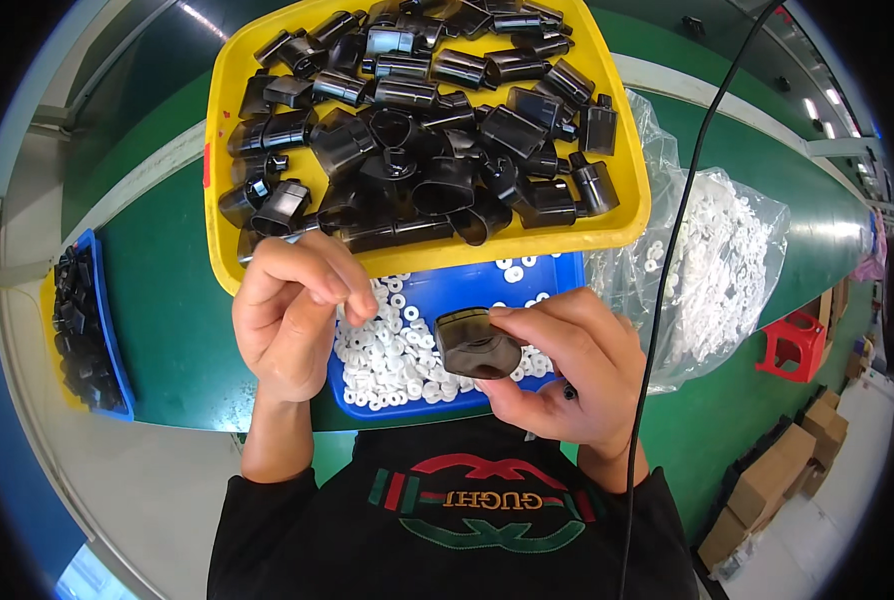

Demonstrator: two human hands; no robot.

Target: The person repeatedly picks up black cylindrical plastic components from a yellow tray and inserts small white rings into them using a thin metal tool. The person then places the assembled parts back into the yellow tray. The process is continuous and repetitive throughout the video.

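My right hand [557,365] grips a dark translucent plastic shell [475,342], its open mouth turned up. It hovers over a blue tray [487,280] filled with small white rings [392,360]. My left hand [292,310] is raised beside it with the fingertips pinched together near the thumb; whether a ring sits between them is hidden. Above both hands lies a yellow tray [219,150] heaped with several dark plastic shells [417,110] of the same kind.
A clear bag of white rings [717,260] lies to the right on the green belt [167,320]. At far left stands a blue bin of dark parts [82,330]. A black cable [667,260] hangs down on the right. Cardboard boxes [767,480] and a red stool [792,345] are on the floor.
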